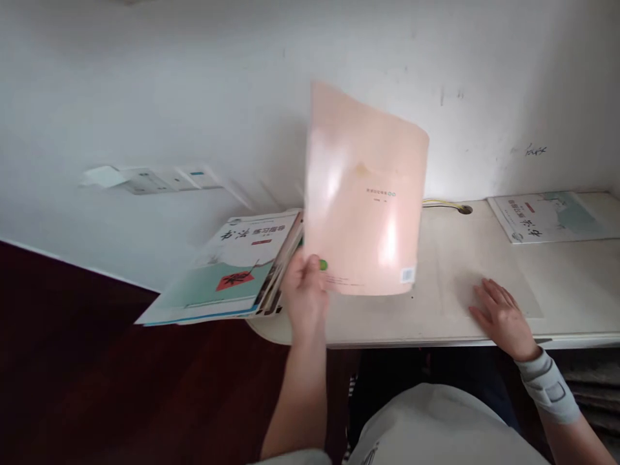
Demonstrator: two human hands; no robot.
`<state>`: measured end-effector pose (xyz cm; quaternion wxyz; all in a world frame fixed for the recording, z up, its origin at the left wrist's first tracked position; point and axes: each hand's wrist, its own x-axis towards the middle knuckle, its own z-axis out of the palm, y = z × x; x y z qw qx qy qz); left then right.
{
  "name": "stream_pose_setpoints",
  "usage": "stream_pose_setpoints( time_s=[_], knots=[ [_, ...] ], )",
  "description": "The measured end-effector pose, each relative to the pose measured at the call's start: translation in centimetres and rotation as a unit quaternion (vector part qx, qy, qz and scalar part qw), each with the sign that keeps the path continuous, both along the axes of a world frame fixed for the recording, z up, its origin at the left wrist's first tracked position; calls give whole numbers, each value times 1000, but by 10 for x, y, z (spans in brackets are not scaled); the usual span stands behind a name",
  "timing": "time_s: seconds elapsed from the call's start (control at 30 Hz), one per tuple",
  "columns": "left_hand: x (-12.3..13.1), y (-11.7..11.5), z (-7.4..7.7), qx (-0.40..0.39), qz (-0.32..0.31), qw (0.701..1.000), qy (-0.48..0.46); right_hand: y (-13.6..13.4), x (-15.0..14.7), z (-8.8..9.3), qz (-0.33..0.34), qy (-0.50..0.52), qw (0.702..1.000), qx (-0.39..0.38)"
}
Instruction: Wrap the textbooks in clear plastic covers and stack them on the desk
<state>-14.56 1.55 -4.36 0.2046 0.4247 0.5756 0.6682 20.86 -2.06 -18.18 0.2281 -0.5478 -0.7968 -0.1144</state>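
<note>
My left hand (pixel 305 290) grips the lower left corner of a thin pink booklet (pixel 365 194) and holds it upright above the white desk (pixel 436 310), its back cover with a barcode facing me. Just left of that hand lies a stack of books (pixel 232 271) that overhangs the desk's left end, topped by a white and teal book with a red patch. My right hand (pixel 501 316) rests flat on the desk, fingers stretched out and spread, holding nothing. A grey wrist brace wraps its wrist.
Another white and teal book (pixel 547 216) lies at the back right of the desk. A yellow cable (pixel 443 203) runs into a hole by the wall. Wall sockets (pixel 159 179) sit at left. Dark wooden floor lies below left.
</note>
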Motion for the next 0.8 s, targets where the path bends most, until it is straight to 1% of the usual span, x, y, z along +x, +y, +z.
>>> stream_pose_setpoints(
  time_s=[0.03, 0.07, 0.13, 0.2, 0.27, 0.37, 0.47, 0.5, 0.57, 0.67, 0.73, 0.8],
  knots=[
    [10, 5, -16, -21, -53, 995, -77, 0, -1, 1, -2, -8, 1000, -4],
    [20, 9, -31, -44, -91, 986, -132, 0, -1, 2, -4, -15, 1000, -8],
    [32, 12, -58, -82, -126, 971, -187, 0, -3, 3, -7, -21, 1000, -12],
    [36, 13, -79, -112, -124, 968, -185, -1, -3, 5, -8, -18, 1000, -15],
    [32, 12, -93, -134, -105, 975, -140, -1, -3, 6, -7, -12, 1000, -18],
    [19, 10, -103, -163, -89, 983, -10, -1, -3, 7, -6, -8, 1000, -29],
    [6, 7, -107, -199, -95, 965, 143, -1, -3, 8, -10, -12, 999, -35],
    [4, 6, -108, -203, -88, 956, 191, -1, -3, 9, -11, -14, 999, -36],
    [1, 3, -111, -189, -53, 938, 286, -2, -3, 10, -10, -15, 999, -39],
    [4, -2, -116, -152, 4, 895, 419, -2, -3, 11, -7, -9, 999, -39],
    [7, -7, -118, -160, 16, 867, 471, -2, -3, 12, -6, -8, 999, -38],
    [10, -11, -119, -185, 16, 847, 498, -2, -3, 11, -7, -11, 999, -35]
  ],
)
